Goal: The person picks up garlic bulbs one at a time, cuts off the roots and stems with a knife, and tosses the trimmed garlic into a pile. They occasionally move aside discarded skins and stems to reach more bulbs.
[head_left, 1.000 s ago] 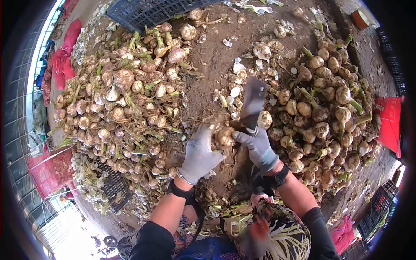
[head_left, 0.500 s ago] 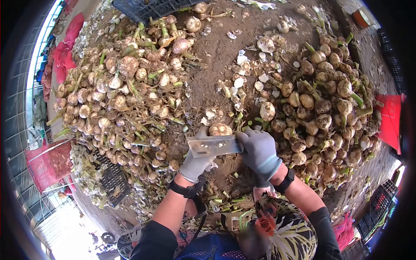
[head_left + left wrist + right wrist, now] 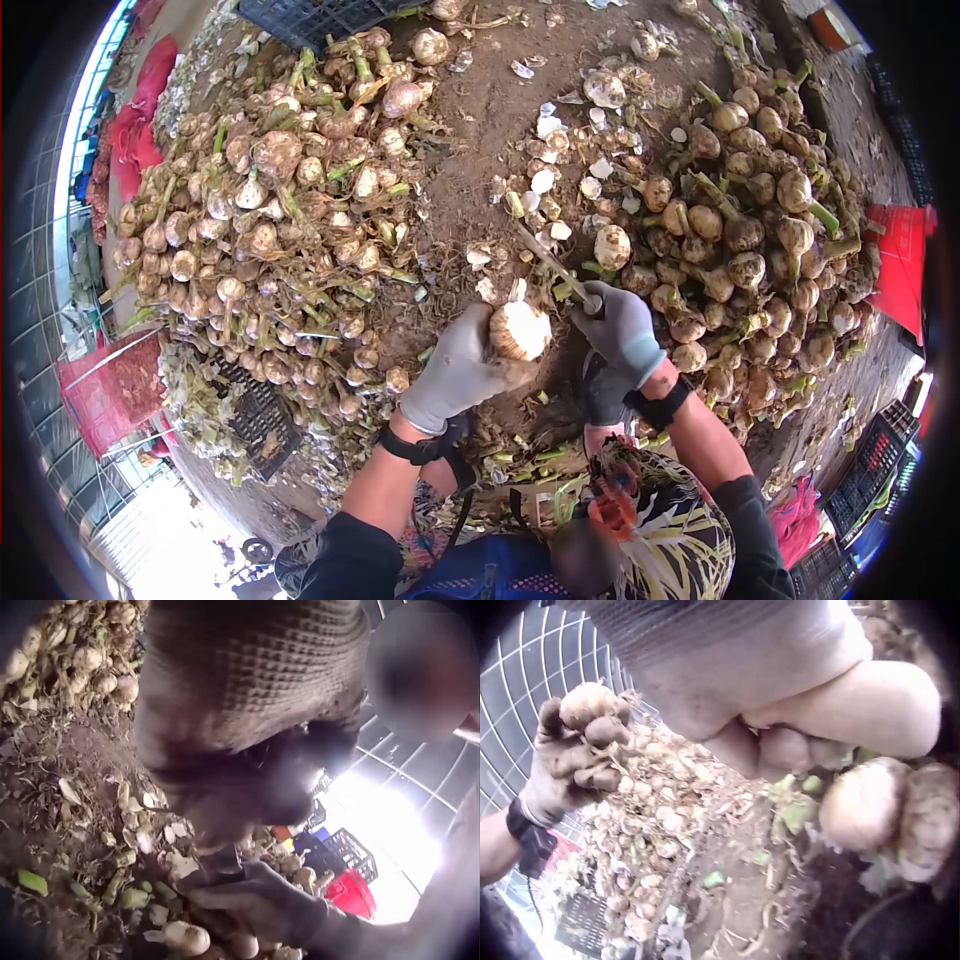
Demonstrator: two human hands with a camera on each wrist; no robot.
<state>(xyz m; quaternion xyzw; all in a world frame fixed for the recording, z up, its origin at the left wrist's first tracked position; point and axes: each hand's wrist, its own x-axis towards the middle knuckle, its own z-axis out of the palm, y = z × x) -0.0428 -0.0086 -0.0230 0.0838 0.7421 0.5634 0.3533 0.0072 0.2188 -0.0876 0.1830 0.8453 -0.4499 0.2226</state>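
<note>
In the head view my gloved left hand [image 3: 455, 368] grips a garlic bulb [image 3: 520, 330], pale side up, low over the dirt floor. The right wrist view shows that same bulb [image 3: 589, 703] held up in the left hand's fingers [image 3: 577, 761]. Just to the right, my gloved right hand [image 3: 622, 330] holds a cleaver by its handle. Its blade [image 3: 545, 258] appears nearly edge-on, pointing away and to the left, apart from the bulb. In the left wrist view, the right hand [image 3: 259, 896] is beyond the dark left glove.
Heaped garlic with stems [image 3: 270, 240] lies at left, and another garlic pile [image 3: 745, 240] at right. Between them, dirt floor [image 3: 475, 150] carries peelings and cut scraps. A black crate [image 3: 310, 18] stands at the far side, a red container [image 3: 898, 265] at right.
The cleaver swung from pointing away, to flat across the left hand, then back out edge-on. The bulb now sits turned with its pale side showing, and the hands have moved apart.
</note>
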